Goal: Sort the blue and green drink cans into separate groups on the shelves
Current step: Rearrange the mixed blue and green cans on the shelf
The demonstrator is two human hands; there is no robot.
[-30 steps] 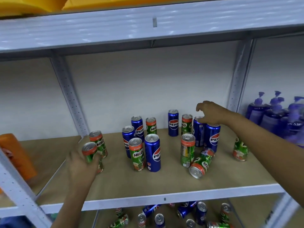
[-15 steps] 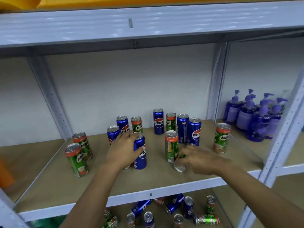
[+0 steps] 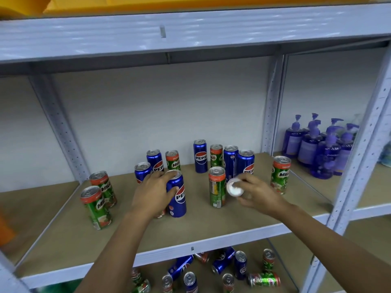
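Blue Pepsi and green Milo cans stand mixed on the middle shelf. My left hand is curled over a green can that it almost wholly hides; its thumb lies across the blue can standing against it. My right hand grips a tipped green can, silver end toward me, lifted just right of an upright green can. Two green cans stand apart at the left, one green can at the right. Several more of both colours stand behind my hands.
Purple pump bottles fill the neighbouring bay at the right. More cans, some fallen, lie on the shelf below. Grey uprights frame the bay. A yellow bin sits on the top shelf. An orange object is at the far left.
My left hand let go of a green can at the left and moved onto the middle cans. My right hand came down from the back cans, gripped the fallen green can and lifted it.
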